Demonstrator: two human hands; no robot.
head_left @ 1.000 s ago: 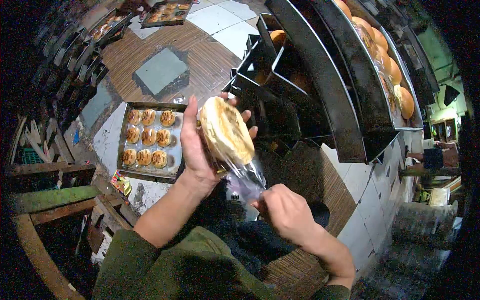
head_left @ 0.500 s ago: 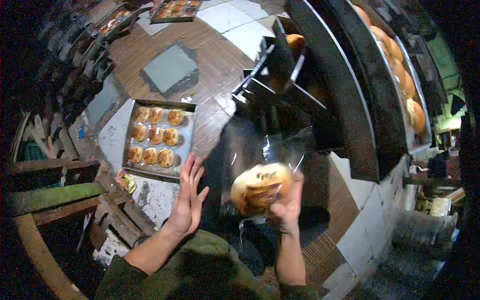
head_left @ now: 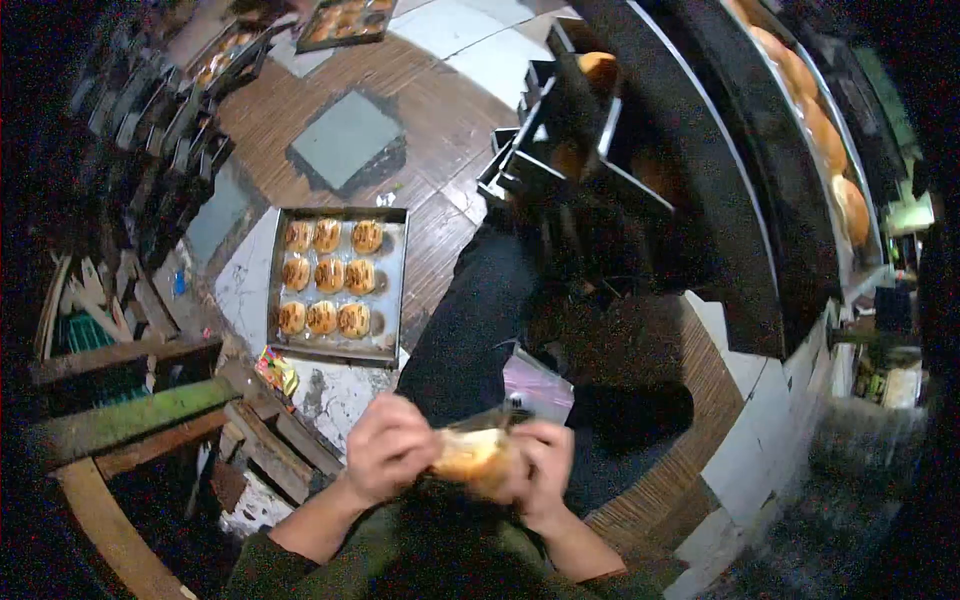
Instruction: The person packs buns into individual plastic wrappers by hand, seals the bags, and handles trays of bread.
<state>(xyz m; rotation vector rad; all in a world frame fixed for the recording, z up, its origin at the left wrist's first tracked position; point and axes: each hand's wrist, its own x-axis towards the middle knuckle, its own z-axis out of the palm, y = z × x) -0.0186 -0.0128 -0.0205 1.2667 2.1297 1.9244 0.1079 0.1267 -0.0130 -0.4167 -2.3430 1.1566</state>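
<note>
A golden-brown bun (head_left: pixel 474 456), blurred by motion, is held low over my lap between my two hands. My left hand (head_left: pixel 388 450) is closed at its left side, fingers curled in a pinch. On the other side, my right hand (head_left: pixel 543 468) is closed with its fingers bent against the bun. Clear plastic seems to surround the bun, but its edges are hard to make out. Pinkish clear plastic bags (head_left: pixel 537 388) lie on my lap just above the right hand. To the upper left, a metal tray (head_left: pixel 392 300) on the floor holds several browned buns (head_left: pixel 330 274).
Stacked dark pans (head_left: pixel 690 180) rise at the right, with bread loaves (head_left: pixel 825 135) along the far side. Wooden planks (head_left: pixel 180 430) stand at the left. Another tray of buns (head_left: pixel 343 22) lies at the far end, near a grey floor tile (head_left: pixel 347 140).
The bun came down and closer to my body. My left hand went from open and spread to closed at the bun's left side. The bags on my lap came into sight.
</note>
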